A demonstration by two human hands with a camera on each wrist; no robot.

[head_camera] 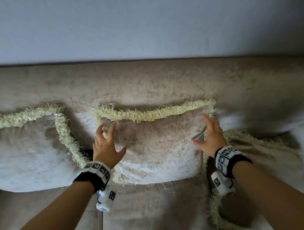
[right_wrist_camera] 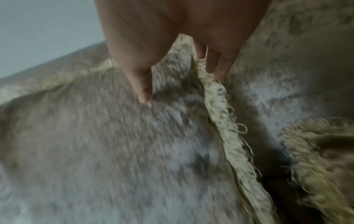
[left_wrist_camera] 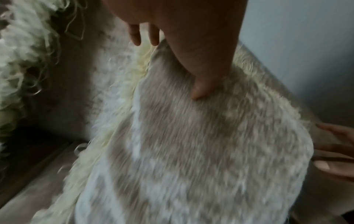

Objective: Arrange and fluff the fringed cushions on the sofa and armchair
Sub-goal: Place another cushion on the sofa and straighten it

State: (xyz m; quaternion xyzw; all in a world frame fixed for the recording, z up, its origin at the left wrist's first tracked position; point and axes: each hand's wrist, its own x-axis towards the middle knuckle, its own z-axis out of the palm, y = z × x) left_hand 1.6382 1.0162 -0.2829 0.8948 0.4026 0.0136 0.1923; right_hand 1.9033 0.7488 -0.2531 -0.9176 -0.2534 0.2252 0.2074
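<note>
A beige plush cushion (head_camera: pixel 158 146) edged with a pale yellow fringe (head_camera: pixel 153 113) stands against the sofa backrest (head_camera: pixel 145 83). My left hand (head_camera: pixel 107 146) lies at its left edge with the fingers spread. In the left wrist view its thumb (left_wrist_camera: pixel 199 91) presses into the cushion (left_wrist_camera: pixel 201 151). My right hand (head_camera: pixel 209 138) lies flat along the right edge, fingers straight. Its thumb (right_wrist_camera: pixel 143 91) rests on the pile, and the other fingers (right_wrist_camera: pixel 216 68) sit just beyond the side fringe (right_wrist_camera: pixel 220 106). Both wrist views are motion-blurred.
A second fringed cushion (head_camera: pixel 25 154) leans on the backrest to the left, close to my left wrist. A third fringed cushion (head_camera: pixel 253 158) lies flat on the seat under my right forearm. The sofa seat (head_camera: pixel 153 212) shows in front, and a plain wall (head_camera: pixel 142 23) rises behind.
</note>
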